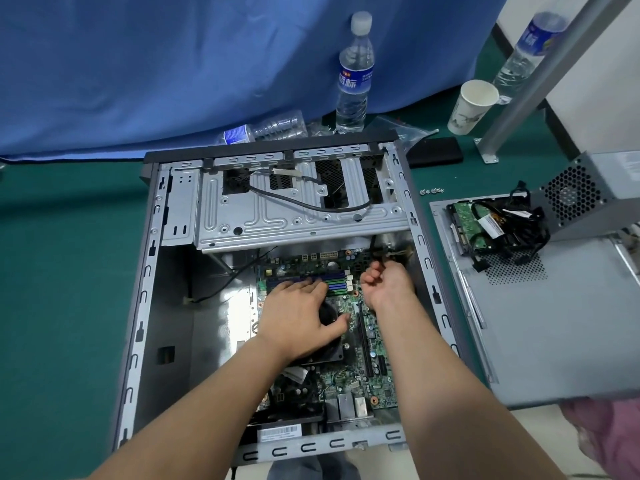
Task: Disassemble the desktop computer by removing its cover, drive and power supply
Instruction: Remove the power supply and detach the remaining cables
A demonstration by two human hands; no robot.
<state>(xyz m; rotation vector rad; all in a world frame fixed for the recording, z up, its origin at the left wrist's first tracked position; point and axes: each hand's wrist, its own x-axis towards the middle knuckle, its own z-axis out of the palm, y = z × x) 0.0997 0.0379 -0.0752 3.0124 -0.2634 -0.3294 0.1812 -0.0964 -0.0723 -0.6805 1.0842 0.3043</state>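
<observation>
The open computer case lies on its side on the green table, its green motherboard exposed. My left hand lies flat with spread fingers over the black CPU fan and the memory sticks. My right hand is curled at the board's far right edge, its fingers pinching a black cable that runs under the metal drive cage. The removed grey side cover lies to the right. On it rest a hard drive and the power supply with its black cable bundle.
An upright water bottle, a crushed bottle and a paper cup stand behind the case by a blue cloth. Three loose screws lie right of the case. A black flat object and a metal post are at back right.
</observation>
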